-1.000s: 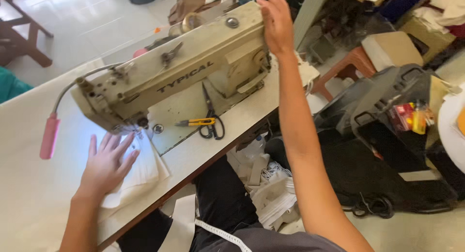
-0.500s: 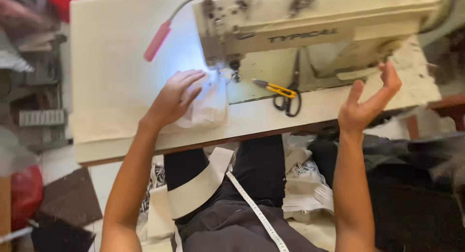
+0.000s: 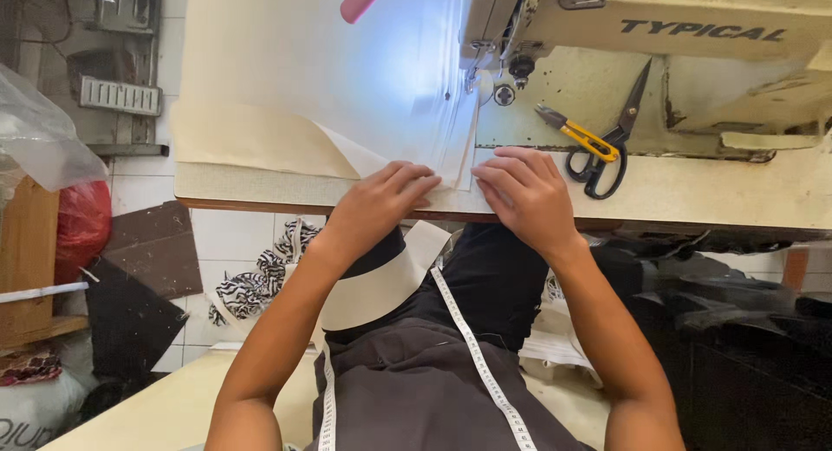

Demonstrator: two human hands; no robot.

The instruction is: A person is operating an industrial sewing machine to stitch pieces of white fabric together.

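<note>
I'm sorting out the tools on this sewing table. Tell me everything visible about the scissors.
The scissors are large shears with dark metal blades and black loop handles. They lie flat on the cream bed of the sewing machine, blades closed, tips pointing up toward the machine body, handles toward the table edge. A small yellow-handled thread snip lies across them. Neither hand touches them; the right hand is nearest.

Cream sewing table [image 3: 260,187] with white fabric [image 3: 407,113], scissors [image 3: 607,143], sewing machine [image 3: 659,35]
</note>
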